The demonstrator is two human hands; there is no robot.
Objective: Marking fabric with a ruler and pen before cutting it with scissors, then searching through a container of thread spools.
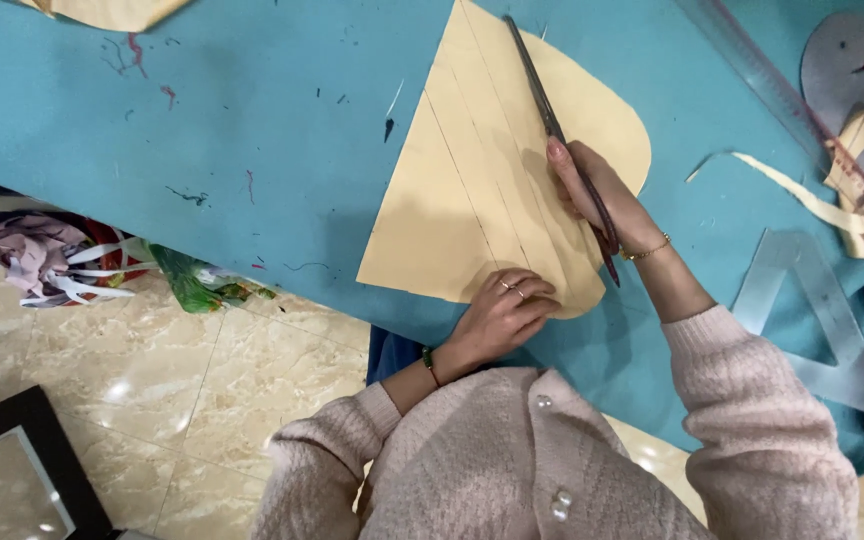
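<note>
A cream-yellow paper sheet with ruled pencil lines and one rounded side lies on the blue table. My left hand, with rings on its fingers, presses down on the sheet's near edge. My right hand, a thin bracelet at its wrist, grips long scissors with dark red handles. The blades lie along one of the pencil lines and point away from me towards the sheet's far tip. Whether the blades are parted is hard to tell.
A clear ruler, a clear set square and curled cream paper strips lie at the right. A grey cutout shape sits at the far right. Below the table edge, paper scraps and a black frame are on the tiled floor.
</note>
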